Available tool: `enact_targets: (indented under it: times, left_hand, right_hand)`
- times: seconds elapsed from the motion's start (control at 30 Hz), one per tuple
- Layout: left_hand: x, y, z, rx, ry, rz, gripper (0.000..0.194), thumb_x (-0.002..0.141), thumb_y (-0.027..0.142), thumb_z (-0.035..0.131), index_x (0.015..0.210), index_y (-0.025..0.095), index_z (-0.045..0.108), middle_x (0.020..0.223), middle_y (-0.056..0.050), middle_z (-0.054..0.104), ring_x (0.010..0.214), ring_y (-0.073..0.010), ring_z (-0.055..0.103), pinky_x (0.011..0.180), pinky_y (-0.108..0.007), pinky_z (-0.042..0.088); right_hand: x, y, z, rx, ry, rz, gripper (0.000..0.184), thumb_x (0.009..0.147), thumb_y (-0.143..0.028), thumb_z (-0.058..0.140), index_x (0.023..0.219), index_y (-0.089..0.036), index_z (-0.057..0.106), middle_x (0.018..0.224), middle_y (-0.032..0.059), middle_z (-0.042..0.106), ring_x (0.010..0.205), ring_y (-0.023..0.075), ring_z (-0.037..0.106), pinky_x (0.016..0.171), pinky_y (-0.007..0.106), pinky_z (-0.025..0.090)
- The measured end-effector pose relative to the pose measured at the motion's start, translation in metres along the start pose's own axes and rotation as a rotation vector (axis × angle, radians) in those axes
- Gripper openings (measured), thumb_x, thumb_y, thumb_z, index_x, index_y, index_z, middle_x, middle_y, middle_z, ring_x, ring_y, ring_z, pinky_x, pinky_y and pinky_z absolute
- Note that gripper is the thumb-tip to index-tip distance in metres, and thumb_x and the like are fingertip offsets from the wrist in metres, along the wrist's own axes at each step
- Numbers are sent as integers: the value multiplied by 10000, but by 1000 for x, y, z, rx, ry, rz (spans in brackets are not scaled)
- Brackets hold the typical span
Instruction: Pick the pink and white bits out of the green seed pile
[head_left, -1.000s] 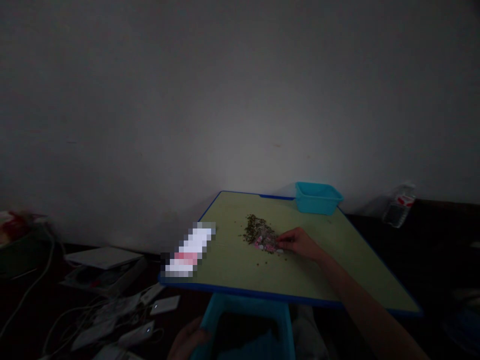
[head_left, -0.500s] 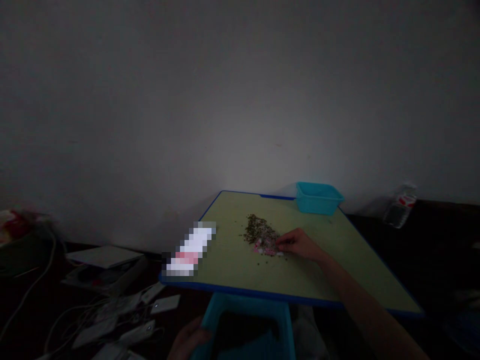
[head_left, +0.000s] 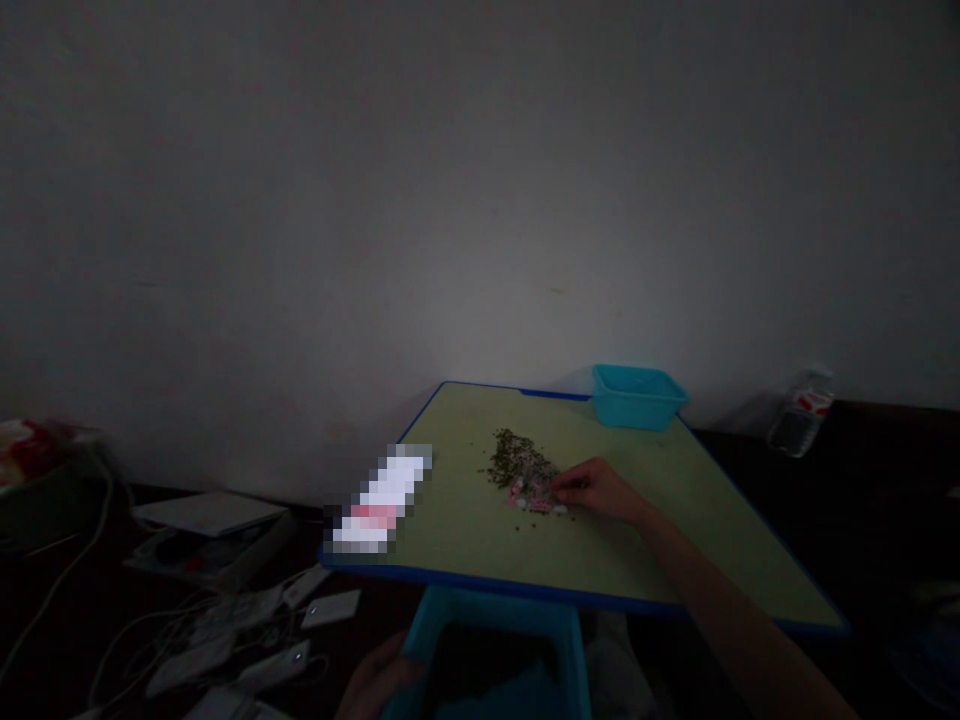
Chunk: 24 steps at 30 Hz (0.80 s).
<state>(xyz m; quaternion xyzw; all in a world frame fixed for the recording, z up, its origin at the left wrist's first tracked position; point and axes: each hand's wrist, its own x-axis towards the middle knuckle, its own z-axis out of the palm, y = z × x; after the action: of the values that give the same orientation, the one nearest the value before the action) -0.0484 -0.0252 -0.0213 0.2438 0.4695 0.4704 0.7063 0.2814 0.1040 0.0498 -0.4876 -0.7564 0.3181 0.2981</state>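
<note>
My right hand (head_left: pixel 596 489) rests on a green table (head_left: pixel 465 520), its fingers pinched together at the near edge of a pile of small dark and pink bits (head_left: pixel 523 473). What the fingertips hold is too small to name. My left hand (head_left: pixel 371 682) is low at the bottom of the view, wrapped round the left rim of a teal bin (head_left: pixel 495 650) held below the table's front edge.
A second teal bin (head_left: pixel 636 396) stands at the table's far right corner. A plastic bottle (head_left: pixel 799 410) lies to the right in the dark. Cables, adapters and flat boxes (head_left: pixel 217 600) litter the floor at the left. A wall is close behind.
My right hand has shifted very slightly at the pile's edge. The left hand and bin have stayed put.
</note>
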Motion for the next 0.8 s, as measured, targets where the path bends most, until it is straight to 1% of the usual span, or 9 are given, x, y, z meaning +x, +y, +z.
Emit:
enact_targets:
  times: [0.1, 0.2, 0.27, 0.4, 0.6, 0.7, 0.8]
  left_hand:
    - [-2, 1, 1, 7, -57, -20, 187, 514, 151, 674, 695, 172, 717, 512, -23, 696, 486, -225, 610, 474, -307, 480]
    - [1, -1, -2, 18, -64, -3, 196, 506, 165, 680, 699, 167, 716, 514, -22, 696, 472, -208, 599, 484, -295, 470]
    - [4, -4, -5, 28, -48, 11, 185, 491, 169, 687, 674, 159, 712, 513, -24, 698, 460, -198, 589, 491, -291, 466]
    - [8, -7, -8, 25, 3, 7, 184, 468, 168, 693, 652, 154, 702, 503, -21, 693, 465, -204, 593, 461, -282, 454]
    - [13, -12, -12, 19, 6, 2, 209, 445, 165, 705, 654, 168, 704, 484, -5, 683, 464, -200, 601, 456, -274, 462]
    - [14, -13, -13, 38, 8, 8, 210, 451, 167, 701, 661, 163, 704, 498, -12, 692, 439, -198, 586, 449, -285, 457]
    - [11, -10, -11, 15, 16, 20, 209, 449, 173, 707, 658, 162, 706, 511, -13, 701, 454, -205, 593, 456, -289, 458]
  right_hand:
    - [-1, -2, 0, 8, -1, -14, 261, 680, -323, 638, 874, -164, 710, 700, 30, 682, 595, 138, 567, 545, 223, 404]
    - [-2, -5, 0, 12, -11, -7, 267, 671, -327, 645, 873, -165, 712, 681, 26, 678, 575, 134, 558, 526, 220, 393]
    - [-3, -8, 0, 21, -20, 3, 273, 673, -333, 643, 876, -163, 712, 665, 23, 674, 559, 130, 549, 514, 217, 385]
    - [-4, -11, -1, 30, -43, -1, 274, 669, -335, 647, 871, -161, 713, 678, 25, 675, 560, 127, 545, 519, 217, 384]
    - [-2, -7, -1, 20, -5, -9, 259, 681, -322, 639, 869, -160, 713, 651, 22, 663, 547, 117, 527, 506, 209, 366]
    - [-1, -5, -1, 17, -27, -7, 254, 678, -317, 641, 865, -162, 713, 660, 19, 664, 554, 119, 531, 513, 211, 371]
    - [-1, -5, 0, -5, -44, -11, 254, 677, -318, 640, 865, -165, 714, 651, 15, 662, 550, 120, 530, 512, 213, 372]
